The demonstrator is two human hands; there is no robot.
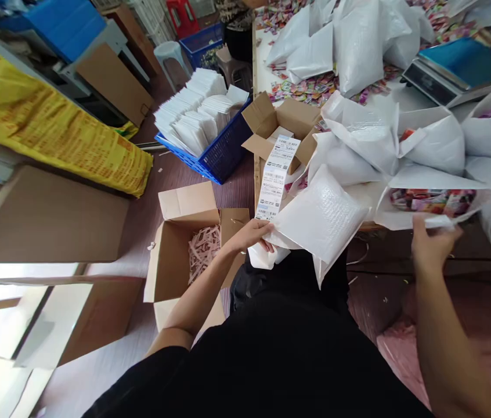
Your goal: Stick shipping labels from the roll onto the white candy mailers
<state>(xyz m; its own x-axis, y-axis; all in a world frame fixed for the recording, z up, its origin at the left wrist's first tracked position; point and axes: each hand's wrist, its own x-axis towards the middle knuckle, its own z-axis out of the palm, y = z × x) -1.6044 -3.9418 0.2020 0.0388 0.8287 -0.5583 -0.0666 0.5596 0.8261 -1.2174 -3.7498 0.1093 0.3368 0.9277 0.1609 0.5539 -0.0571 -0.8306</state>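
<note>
My left hand (255,233) is closed on the corner of a puffy white bubble mailer (324,212), which lies tilted in front of my body. A long strip of printed shipping labels (277,171) runs from a small open carton (291,113) down to that hand; I cannot tell whether the fingers also hold it. On the right, my right hand (434,241) grips the near edge of an open white mailer (396,200) at the table's edge. Small colourful packets (434,200) fill that mailer's mouth. Several more filled white mailers (371,128) stand behind it.
A scale (463,67) stands at the back right among scattered packets (306,90). Left of the table are a blue basket (228,145) of white envelopes, an open carton (171,255) with paper scraps, and a yellow sack (58,122). Another person (237,23) is at the far end.
</note>
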